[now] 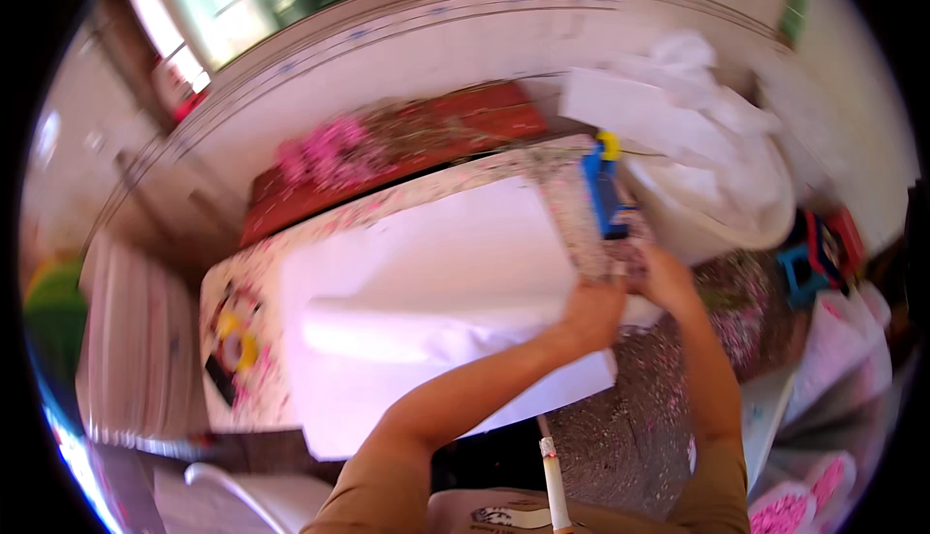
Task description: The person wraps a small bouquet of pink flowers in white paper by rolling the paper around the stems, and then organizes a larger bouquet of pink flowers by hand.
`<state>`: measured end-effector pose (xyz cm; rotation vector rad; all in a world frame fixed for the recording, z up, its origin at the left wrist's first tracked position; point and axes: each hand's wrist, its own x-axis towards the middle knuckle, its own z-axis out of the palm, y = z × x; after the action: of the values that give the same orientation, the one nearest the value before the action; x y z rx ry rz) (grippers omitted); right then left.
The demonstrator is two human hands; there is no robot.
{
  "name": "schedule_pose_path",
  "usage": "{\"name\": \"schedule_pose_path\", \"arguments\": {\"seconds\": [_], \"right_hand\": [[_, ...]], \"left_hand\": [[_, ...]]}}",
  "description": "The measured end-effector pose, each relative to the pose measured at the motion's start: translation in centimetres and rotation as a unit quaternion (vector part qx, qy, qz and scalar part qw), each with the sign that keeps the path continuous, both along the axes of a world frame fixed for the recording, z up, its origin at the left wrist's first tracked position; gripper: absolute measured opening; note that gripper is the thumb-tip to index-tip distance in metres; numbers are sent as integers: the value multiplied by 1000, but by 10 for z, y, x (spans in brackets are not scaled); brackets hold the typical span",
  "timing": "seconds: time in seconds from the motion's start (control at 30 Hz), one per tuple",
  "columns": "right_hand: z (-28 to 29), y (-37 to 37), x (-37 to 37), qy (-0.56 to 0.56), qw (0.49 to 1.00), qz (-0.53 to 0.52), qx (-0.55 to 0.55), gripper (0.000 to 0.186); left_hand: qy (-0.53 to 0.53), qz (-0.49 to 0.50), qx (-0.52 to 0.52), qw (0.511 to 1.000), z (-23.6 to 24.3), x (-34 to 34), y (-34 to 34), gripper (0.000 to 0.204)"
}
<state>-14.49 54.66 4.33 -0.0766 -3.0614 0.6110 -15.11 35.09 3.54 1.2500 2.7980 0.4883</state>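
A large white paper sheet (pixel 436 234) lies on the table, with its near part folded over into a loose flap (pixel 407 331) that runs toward my hands at the right. At the right end of that flap my left hand (pixel 596 311) is closed, its fingers curled. Close beside it my right hand (pixel 666 277) is bent inward with its fingers closed. What lies between the fingers is blurred and partly hidden. Just beyond my hands, a blue tape dispenser (pixel 603 195) with a yellow roll stands at the table's right edge.
Pink flowers (pixel 334 152) and stems lie on a red bench (pixel 484 113) behind the table (pixel 247 268). Tape rolls (pixel 235 340) rest at its left end. A pale tub (pixel 765 214) with white sheets stands at the right. Plant litter covers the floor (pixel 620 427). A cigarette (pixel 554 476) shows below.
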Motion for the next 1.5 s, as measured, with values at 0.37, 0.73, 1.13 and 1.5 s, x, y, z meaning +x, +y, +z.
{"name": "schedule_pose_path", "arguments": {"seconds": [0.37, 0.73, 1.13, 1.5], "right_hand": [[40, -74, 93, -126, 979, 153, 38, 57], [33, -225, 56, -11, 960, 275, 62, 114], [38, -302, 33, -104, 962, 240, 77, 129], [22, -298, 23, -88, 966, 238, 42, 131]], "left_hand": [[105, -108, 221, 964, 18, 86, -105, 73], [-126, -331, 512, 783, 217, 251, -402, 94], [-30, -249, 684, 685, 186, 313, -449, 62], [-208, -44, 648, 731, 155, 348, -499, 74]]}}
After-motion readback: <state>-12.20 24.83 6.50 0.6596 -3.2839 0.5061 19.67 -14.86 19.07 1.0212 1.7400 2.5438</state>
